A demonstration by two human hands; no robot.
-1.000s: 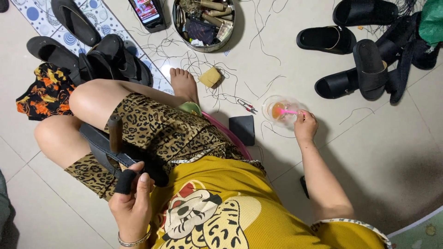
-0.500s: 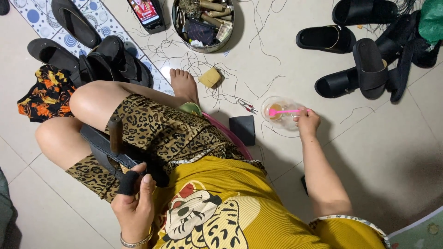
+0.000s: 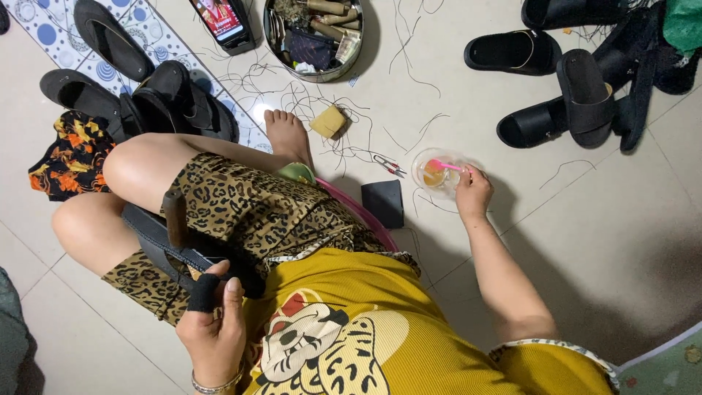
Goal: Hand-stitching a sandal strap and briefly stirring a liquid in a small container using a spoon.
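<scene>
Seated on the tiled floor [image 3: 629, 241], a person dips a pink brush while gripping a black sandal.

The right hand [image 3: 473, 194] is closed narrowly on the pink brush [image 3: 444, 165], whose tip sits in the small clear bowl [image 3: 437, 174] of orange-brown paste on the floor in front of the person, just beside a black square pad [image 3: 384, 203]. The left hand [image 3: 213, 328], a black sleeve over its thumb, grips the strap of the black sandal [image 3: 164, 241], which lies across the lap against the leopard-print shorts [image 3: 248, 212]. A round metal tin [image 3: 313, 36] and a phone [image 3: 221, 20] lie farther out, and black slides [image 3: 578, 95] are near the floor's far right.
</scene>
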